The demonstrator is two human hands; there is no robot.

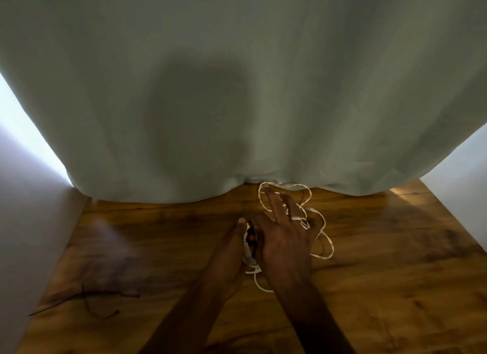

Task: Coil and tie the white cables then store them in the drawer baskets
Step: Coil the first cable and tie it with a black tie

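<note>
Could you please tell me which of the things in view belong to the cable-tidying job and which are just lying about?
Part of the job:
- white cable, loose loops on the wooden surface
- left hand, gripping a bunch of it
- right hand, fingers spread among the loops

Just lying about:
- pale green curtain
- thin dark wire, near the left edge

Brown wooden surface (369,261): visible grain, dark blotches, semi-gloss sheen. Pale grey-green cloth curtain (237,77): matt, soft folds. Thin white cable (325,244): smooth plastic-looking jacket, slight shine. White side walls (29,222): matt, smooth.
</note>
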